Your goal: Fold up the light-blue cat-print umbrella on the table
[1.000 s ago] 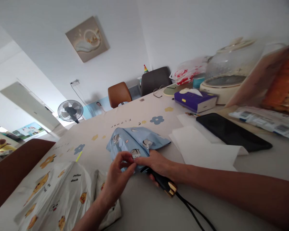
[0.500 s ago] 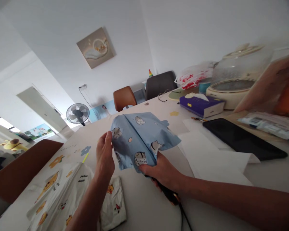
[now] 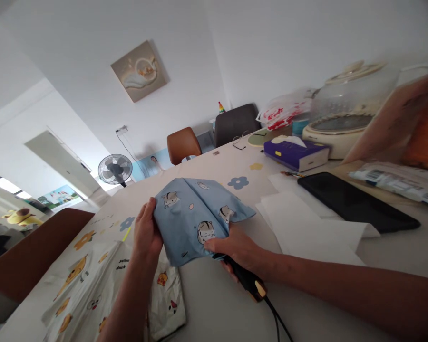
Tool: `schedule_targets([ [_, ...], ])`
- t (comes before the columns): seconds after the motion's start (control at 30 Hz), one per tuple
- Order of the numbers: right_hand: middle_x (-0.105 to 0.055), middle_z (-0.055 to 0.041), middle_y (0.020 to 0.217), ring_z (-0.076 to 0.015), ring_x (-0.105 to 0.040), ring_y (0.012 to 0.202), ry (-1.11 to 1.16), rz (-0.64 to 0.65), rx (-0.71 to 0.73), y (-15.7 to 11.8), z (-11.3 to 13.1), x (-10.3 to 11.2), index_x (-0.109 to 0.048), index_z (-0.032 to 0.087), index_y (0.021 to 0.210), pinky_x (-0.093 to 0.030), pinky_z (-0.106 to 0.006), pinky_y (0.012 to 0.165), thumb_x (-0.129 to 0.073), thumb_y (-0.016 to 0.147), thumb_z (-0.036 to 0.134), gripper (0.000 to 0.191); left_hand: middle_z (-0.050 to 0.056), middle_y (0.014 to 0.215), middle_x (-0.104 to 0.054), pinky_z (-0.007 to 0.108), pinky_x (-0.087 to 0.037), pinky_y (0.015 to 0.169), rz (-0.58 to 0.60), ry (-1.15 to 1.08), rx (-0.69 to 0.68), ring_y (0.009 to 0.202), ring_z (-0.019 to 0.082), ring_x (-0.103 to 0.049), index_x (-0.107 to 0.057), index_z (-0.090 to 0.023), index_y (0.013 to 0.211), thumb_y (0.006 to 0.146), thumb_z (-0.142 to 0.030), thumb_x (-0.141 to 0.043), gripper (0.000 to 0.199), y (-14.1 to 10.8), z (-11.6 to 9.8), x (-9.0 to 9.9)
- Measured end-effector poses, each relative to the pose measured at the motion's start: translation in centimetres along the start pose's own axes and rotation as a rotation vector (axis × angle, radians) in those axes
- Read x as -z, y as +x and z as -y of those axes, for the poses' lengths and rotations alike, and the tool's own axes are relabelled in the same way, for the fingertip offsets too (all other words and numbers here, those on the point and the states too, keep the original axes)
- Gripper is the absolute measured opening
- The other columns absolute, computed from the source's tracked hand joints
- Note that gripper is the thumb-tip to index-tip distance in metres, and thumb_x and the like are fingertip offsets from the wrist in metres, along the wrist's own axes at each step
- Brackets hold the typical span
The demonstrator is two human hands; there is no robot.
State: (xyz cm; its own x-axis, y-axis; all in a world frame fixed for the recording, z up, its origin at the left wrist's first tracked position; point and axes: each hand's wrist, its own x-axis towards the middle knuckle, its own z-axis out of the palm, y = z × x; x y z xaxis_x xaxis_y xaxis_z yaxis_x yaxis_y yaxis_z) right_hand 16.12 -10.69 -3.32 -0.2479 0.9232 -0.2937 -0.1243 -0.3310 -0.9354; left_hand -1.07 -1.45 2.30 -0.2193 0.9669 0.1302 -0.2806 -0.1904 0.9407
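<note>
1. One white duck-print cloth (image 3: 89, 289) lies at the left of the tabletop (image 3: 207, 308), crossed by the left forearm. Risk: a low forearm could drag it. Marking: black lettering, legible as "yellow duck", ending close to the forearm.
2. Left hand (image 3: 148, 230): closed on the left edge of the blue cloth (image 3: 189, 216). Risk: a slack pinch could release the edge and let it fold under.
3. The blue cloth is held up between both hands, creased along its length. Risk: uneven pull could bunch the fabric. Marking: striped animal drawings; a small dark mark near the lower edge is unreadable.
4. Right hand (image 3: 237, 249): thumb on the cloth, fingers wrapped around a black handle (image 3: 245, 278) with a gold-coloured end. Risk: loosening this shared grip could drop the handle; the trailing cord (image 3: 277, 316) could snag.
5. White paper (image 3: 306, 232) lies beside the right forearm. Risk: a sideways sweep could shift it.
6. Purple tissue box (image 3: 292, 153): lettering too small to read. Phone (image 3: 356, 202): dark face, no brand visible. Packet (image 3: 399, 181): barcode-like panels, print illegible.
</note>
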Motion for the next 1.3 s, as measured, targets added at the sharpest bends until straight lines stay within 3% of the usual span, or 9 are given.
schedule_targets([
  [0.13,-0.042,0.0091,0.038,-0.0084,-0.039,0.030,-0.001,0.002,0.013,0.1,0.1,0.0,-0.041,0.020,0.082,-0.038,-0.020,0.028,-0.058,0.069,0.040,0.029,-0.008,0.051,-0.047,0.018,-0.039,0.047,-0.106,0.044,-0.101,0.045,0.005,-0.043,-0.051,-0.015,0.061,0.059,-0.038,-0.071,0.031,0.7,0.2,0.7],
  [0.33,-0.041,0.0100,0.037,-0.0085,-0.039,0.030,-0.020,-0.016,0.055,0.0,0.1,0.0,-0.041,0.020,0.087,-0.038,-0.019,0.027,-0.059,0.069,0.039,0.031,-0.006,0.054,-0.049,0.021,-0.041,0.052,-0.211,0.054,0.002,0.048,0.007,-0.047,-0.052,-0.015,0.065,0.062,-0.045,-0.067,0.033,1.4,0.9,0.7],
  [0.53,-0.040,0.0099,0.038,-0.0083,-0.039,0.029,-0.034,-0.049,0.063,0.1,0.2,0.0,-0.042,0.020,0.085,-0.037,-0.019,0.027,-0.059,0.068,0.039,0.031,0.001,0.068,-0.062,0.023,-0.044,0.062,0.070,-0.048,0.081,0.065,0.013,-0.057,-0.062,-0.013,0.071,0.065,-0.043,-0.065,0.031,1.4,1.0,1.0],
  [0.63,-0.041,0.0092,0.038,-0.0086,-0.039,0.029,-0.033,-0.063,0.052,0.2,0.3,0.1,-0.043,0.019,0.084,-0.037,-0.020,0.026,-0.059,0.068,0.040,0.030,-0.003,0.064,-0.060,0.018,-0.040,0.056,0.019,-0.064,-0.039,0.058,0.007,-0.053,-0.062,-0.014,0.068,0.057,-0.026,-0.073,0.020,1.5,1.0,1.6],
  [0.9,-0.041,0.0090,0.038,-0.0090,-0.040,0.031,-0.087,-0.126,0.052,0.5,0.1,-0.1,-0.042,0.020,0.085,-0.038,-0.020,0.026,-0.056,0.070,0.037,0.027,-0.004,0.065,-0.055,0.019,-0.036,0.053,-0.031,-0.055,-0.025,0.056,0.006,-0.049,-0.059,-0.014,0.071,0.059,-0.030,-0.070,0.023,2.2,2.4,2.2],
  [0.97,-0.040,0.0094,0.039,-0.0090,-0.040,0.031,-0.109,-0.133,0.087,0.5,0.1,-0.2,-0.041,0.020,0.086,-0.038,-0.020,0.026,-0.056,0.070,0.036,0.026,-0.004,0.067,-0.053,0.021,-0.039,0.058,-0.120,0.108,-0.112,0.060,0.007,-0.050,-0.057,-0.015,0.072,0.063,-0.029,-0.066,0.020,1.5,2.7,1.9],
  [1.07,-0.041,0.0094,0.043,-0.0090,-0.041,0.032,-0.149,-0.182,0.137,0.5,0.1,-0.4,-0.041,0.020,0.092,-0.037,-0.020,0.026,-0.055,0.071,0.034,0.029,0.000,0.080,-0.056,0.025,-0.042,0.070,-0.257,0.439,-0.486,0.074,0.011,-0.053,-0.055,-0.017,0.079,0.070,-0.025,-0.059,0.012,-1.0,3.2,0.8],
  [1.2,-0.048,0.0069,0.052,-0.0087,-0.042,0.033,-0.211,-0.200,0.265,0.3,0.4,-0.3,-0.040,0.019,0.106,-0.036,-0.020,0.028,-0.056,0.071,0.032,0.041,0.008,0.102,-0.055,0.032,-0.043,0.082,0.122,0.656,-0.677,0.094,0.017,-0.053,-0.052,-0.018,0.099,0.080,-0.025,-0.048,0.021,-5.9,4.5,-1.7],
  [1.3,-0.056,0.0018,0.061,-0.0114,-0.050,0.041,-0.280,-0.200,0.343,-0.1,0.6,-0.2,-0.041,0.018,0.112,-0.040,-0.022,0.037,-0.057,0.071,0.032,0.047,0.013,0.136,-0.033,0.040,-0.026,0.103,0.232,0.765,-0.694,0.127,0.021,-0.029,-0.037,-0.018,0.125,0.083,-0.024,-0.044,0.044,-8.2,5.4,-3.6],
])
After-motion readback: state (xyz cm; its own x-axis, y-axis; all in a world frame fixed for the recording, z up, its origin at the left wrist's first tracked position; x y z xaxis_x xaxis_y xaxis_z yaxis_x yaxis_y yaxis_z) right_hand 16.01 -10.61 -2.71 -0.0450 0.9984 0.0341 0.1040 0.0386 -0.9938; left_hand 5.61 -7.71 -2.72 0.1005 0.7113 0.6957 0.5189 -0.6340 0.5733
